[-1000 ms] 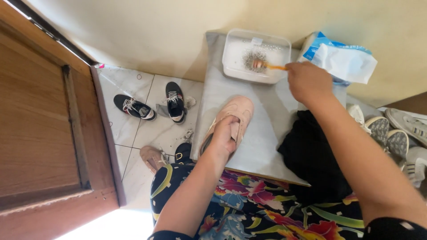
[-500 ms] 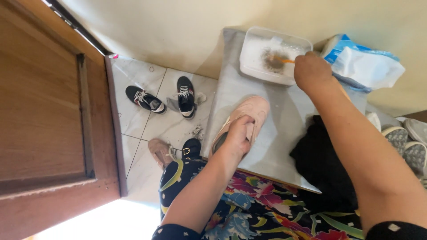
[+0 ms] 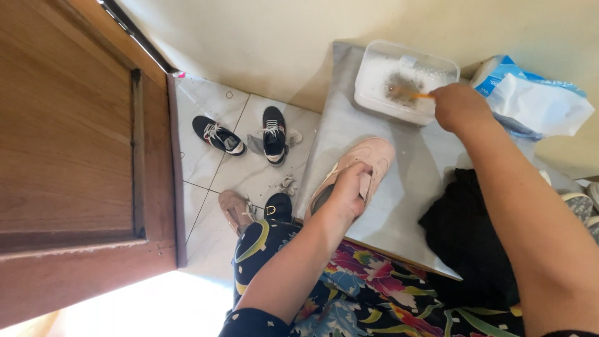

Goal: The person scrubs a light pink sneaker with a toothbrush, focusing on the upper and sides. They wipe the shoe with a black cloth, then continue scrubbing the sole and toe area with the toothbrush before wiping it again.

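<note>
head view: one camera, looking down
left hand point(image 3: 348, 190): closed around one pink sneaker point(image 3: 355, 170), thumb on its tongue; shoe lies on the grey marble slab point(image 3: 399, 187), centre
right hand point(image 3: 458, 107): fisted on one brush with orange handle point(image 3: 413, 93); bristles down in the tub
tub point(image 3: 405, 81): one, white, rectangular, foamy water inside, far end of slab
bag point(image 3: 536, 103): one, blue and white, far right, just beside the tub
black cloth point(image 3: 462, 231): one heap, right of pink sneaker, on slab edge
black sneakers: two on the tiled floor point(image 3: 215, 171), left one point(image 3: 216, 135) tilted, right one point(image 3: 273, 133) pointing near-far
other shoes: one brown point(image 3: 236, 211) and one black point(image 3: 278, 205), near floor, by the knee
grey shoes point(image 3: 583, 206): right edge, count unclear
wooden door point(image 3: 68, 156): left
</note>
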